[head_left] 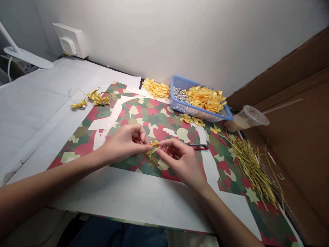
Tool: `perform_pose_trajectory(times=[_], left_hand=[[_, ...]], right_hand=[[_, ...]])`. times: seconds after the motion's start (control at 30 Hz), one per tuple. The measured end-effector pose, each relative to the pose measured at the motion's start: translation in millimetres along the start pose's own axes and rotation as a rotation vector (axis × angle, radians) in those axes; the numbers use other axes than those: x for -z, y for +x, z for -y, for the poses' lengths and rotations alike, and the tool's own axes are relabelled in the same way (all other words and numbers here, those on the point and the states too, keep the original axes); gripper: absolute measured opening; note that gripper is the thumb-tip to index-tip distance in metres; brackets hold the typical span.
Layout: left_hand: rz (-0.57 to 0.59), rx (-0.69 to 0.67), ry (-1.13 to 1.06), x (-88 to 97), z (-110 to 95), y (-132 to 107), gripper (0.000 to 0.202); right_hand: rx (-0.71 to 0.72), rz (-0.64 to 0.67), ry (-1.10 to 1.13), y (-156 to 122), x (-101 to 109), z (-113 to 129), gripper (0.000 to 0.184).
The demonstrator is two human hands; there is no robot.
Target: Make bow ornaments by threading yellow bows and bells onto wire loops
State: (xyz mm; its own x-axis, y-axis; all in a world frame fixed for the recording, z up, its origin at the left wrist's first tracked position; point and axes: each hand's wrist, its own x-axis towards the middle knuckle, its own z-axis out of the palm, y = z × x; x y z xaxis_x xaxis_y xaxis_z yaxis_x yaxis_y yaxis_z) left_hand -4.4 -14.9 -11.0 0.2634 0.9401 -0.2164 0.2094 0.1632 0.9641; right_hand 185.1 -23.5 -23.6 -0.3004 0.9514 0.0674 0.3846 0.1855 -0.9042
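Both grips were pinching: the left hand (127, 142) and right hand (182, 159) held a small, shiny yellow bow (154, 147) between their fingertips, over the paper-covered bench (154, 195). Beyond, a perforated blue plastic basket (190, 112) held round silvery beads (180, 95) and crinkled yellow bows (205, 98).

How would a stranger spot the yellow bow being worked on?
Find the blue basket by the wall. Lower in view, the left hand and right hand nearly meet over patterned paper. The yellow bow is pinched between them, the only one held.
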Motion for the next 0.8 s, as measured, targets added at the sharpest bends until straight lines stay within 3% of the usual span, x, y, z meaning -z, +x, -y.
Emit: perform_pose_trajectory(times=[0.33, 0.8], left_hand=[[-0.108, -0.379, 0.466, -10.3, -2.5, -15.2, 0.022], [-0.091, -0.447, 0.45, -8.7, -1.0, -12.2, 0.016]], right_hand=[[0.087, -0.002, -0.06, -1.8, 1.4, -1.8, 0.009], [0.21, -0.025, -0.08, 0.8, 8.0, -5.1, 0.006]])
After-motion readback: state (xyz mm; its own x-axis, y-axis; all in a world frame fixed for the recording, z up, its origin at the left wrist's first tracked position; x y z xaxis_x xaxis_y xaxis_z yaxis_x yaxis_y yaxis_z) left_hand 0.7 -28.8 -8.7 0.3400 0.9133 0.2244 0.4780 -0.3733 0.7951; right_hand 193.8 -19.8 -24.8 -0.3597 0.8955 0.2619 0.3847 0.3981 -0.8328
